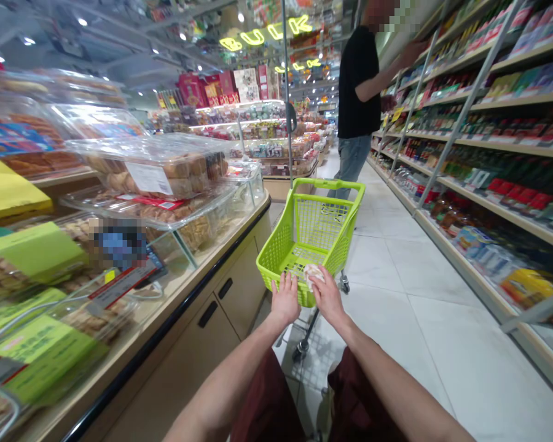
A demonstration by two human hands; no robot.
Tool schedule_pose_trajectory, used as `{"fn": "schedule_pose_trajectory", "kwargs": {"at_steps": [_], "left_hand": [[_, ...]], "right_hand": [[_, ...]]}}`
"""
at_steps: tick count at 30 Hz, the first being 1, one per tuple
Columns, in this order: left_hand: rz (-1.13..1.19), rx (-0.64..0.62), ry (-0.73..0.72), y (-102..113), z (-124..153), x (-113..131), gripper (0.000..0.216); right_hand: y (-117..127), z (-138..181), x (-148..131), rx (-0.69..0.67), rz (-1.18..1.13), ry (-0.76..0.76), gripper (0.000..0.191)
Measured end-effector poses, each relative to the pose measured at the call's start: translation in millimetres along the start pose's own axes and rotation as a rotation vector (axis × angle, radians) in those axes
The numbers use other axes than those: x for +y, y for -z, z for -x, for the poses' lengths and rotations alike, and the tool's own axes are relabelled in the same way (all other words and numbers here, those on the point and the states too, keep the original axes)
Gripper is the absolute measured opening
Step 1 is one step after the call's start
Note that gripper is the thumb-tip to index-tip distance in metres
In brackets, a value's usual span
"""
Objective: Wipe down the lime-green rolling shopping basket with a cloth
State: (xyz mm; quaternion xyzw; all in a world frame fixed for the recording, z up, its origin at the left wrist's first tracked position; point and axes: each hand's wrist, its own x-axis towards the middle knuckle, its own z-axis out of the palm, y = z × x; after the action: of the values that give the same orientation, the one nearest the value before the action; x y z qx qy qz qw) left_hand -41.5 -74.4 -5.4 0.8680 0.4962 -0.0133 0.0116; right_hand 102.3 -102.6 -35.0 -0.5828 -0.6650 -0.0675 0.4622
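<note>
Supermarket aisle, bakery counter [203,258] to my left, stocked shelves [488,147] to my right | person in black shirt [357,86] ahead at the shelves | green cart [311,236] just before me | my left hand [286,301] curls over its near rim | my right hand [327,298] beside it pins a crumpled white paper [311,273] to the rim

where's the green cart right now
In the head view, the green cart stands mid-aisle, left hand and right hand on its near rim, bakery counter on its left.
</note>
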Motion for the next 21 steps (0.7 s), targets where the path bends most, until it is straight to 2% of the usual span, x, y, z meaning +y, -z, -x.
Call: {"fn": "schedule_pose_trajectory", "kwargs": {"at_steps": [3,6,9,13,16,21], "left_hand": [[0.025,0.009,-0.062,4.7,-1.2,-2.7,0.075],[0.006,0.027,0.020,5.2,-2.3,-15.2,0.073],[-0.025,-0.008,0.071,1.8,-4.1,-25.1,0.074],[-0.022,-0.007,0.025,-0.5,-6.6,-25.7,0.074],[0.002,0.001,-0.027,3.2,-7.5,-23.9,0.074],[0.050,0.002,-0.082,9.7,-7.2,-17.5,0.071]], "right_hand": [[6.8,-5.6,14.6,0.126,0.006,-0.097,0.031],[5.1,-4.4,10.0,0.156,-0.004,-0.115,0.032],[-6.9,0.5,-9.8,0.039,0.004,-0.041,0.034],[-20.3,3.0,-27.2,-0.172,0.131,0.048,0.040],[-15.4,1.7,-13.9,-0.198,0.200,0.042,0.039],[5.8,1.0,25.1,-0.058,0.222,-0.003,0.037]]}}
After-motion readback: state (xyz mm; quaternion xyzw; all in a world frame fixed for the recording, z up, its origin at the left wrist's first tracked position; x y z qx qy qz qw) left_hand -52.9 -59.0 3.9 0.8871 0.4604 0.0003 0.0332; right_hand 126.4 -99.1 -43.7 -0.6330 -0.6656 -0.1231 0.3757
